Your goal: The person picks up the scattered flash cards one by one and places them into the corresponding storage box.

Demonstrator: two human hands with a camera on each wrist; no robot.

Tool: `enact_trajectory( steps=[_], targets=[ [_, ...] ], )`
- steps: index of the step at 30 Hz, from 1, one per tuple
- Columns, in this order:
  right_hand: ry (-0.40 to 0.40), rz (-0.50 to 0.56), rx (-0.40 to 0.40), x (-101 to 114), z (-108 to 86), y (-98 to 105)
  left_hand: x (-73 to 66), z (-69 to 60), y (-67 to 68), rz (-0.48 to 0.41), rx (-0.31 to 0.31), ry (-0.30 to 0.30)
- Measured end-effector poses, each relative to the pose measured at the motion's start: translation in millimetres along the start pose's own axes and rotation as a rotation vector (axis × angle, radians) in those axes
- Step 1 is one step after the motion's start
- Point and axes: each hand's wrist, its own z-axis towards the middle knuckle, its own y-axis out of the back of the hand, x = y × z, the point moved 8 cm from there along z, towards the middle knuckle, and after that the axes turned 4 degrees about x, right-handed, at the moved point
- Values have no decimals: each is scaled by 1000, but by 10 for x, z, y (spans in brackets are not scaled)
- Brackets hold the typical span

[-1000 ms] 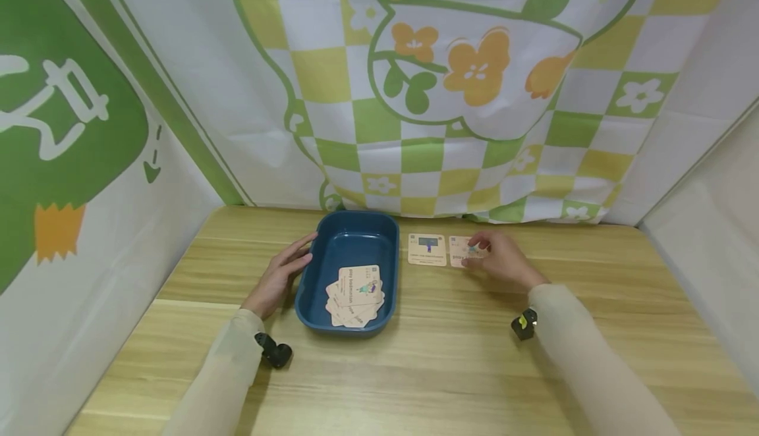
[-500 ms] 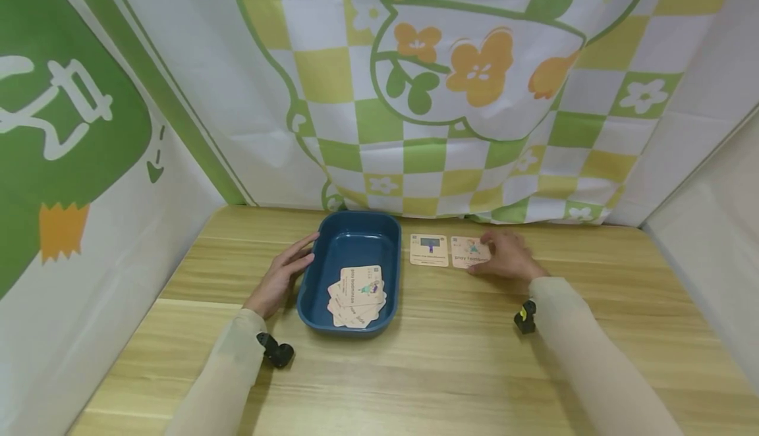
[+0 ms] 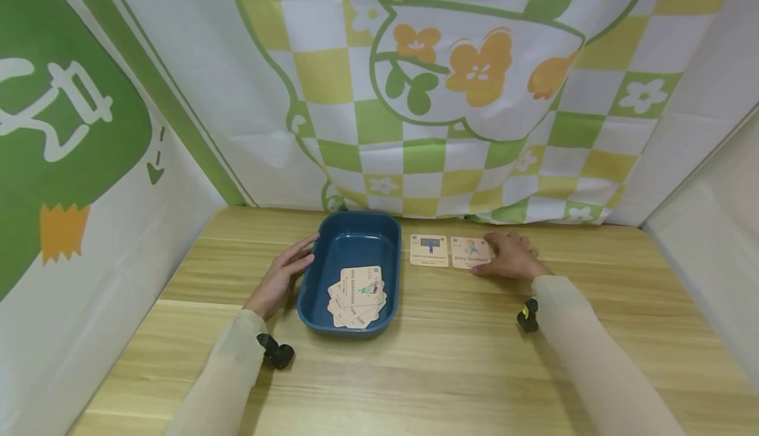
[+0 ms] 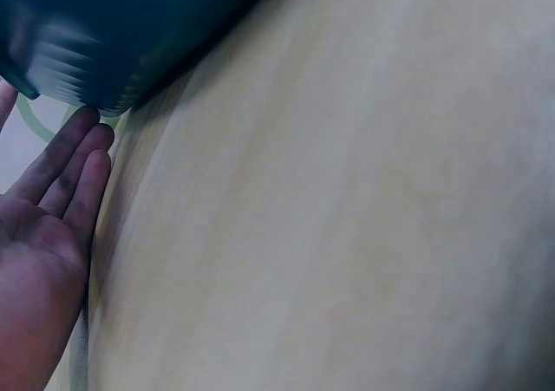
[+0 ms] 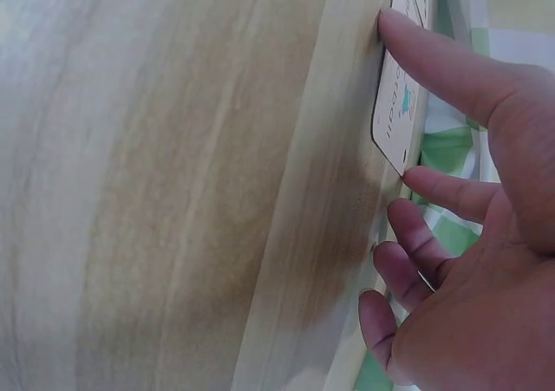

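My left hand point(image 3: 281, 279) rests its straight fingers point(image 4: 65, 161) along the left side of a dark blue plastic tray point(image 3: 308, 278), thumb at the rim. In the tray lies a fanned pile of picture cards point(image 3: 359, 296), with "play badminton" on top. My right hand point(image 3: 513, 255) is at the right end of a "play football" card point(image 3: 470, 253) lying flat on the table. In the right wrist view, the thumb touches that card's point(image 5: 395, 105) near edge and the index fingertip meets its corner; the other fingers are loosely bent. Left of it lies a blackboard-picture card point(image 3: 429, 251).
The wooden table point(image 3: 415, 383) ends at the back against a checked, flower-printed cloth point(image 3: 421, 159). White fabric walls stand on the left and right. A small black camera point(image 3: 275, 352) sits on the left wrist, another camera point(image 3: 528, 316) on the right.
My right hand has drawn back slightly to the right, uncovering the "play football" card, which lies flat beside the other card. The left hand and the tray keep their place.
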Motion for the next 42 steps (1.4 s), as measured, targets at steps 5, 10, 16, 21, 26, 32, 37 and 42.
enact_trajectory(
  steps=[5,10,16,21,26,32,37,42],
  targets=[
    [-15,4,9,-4,2,4,1,-4,-5,7,3,1],
    [-17,1,4,1,9,11,3,0,-1,7,0,2],
    [-17,12,-7,8,15,12,6,3,8,2,-7,1],
    [-31,31,-12,-14,33,-3,8,-2,8,10,-3,0],
    [-69,47,-20,-36,35,-3,4,-1,6,14,0,-2],
    [-73,66,-55,-42,-5,45,8,5,7,7,-5,-3],
    [-43,104,-87,-65,-44,106,8,8,5,-10,-2,-7],
    [-20,174,-72,-66,-81,145,9,8,5,-12,-1,-8]
  ],
)
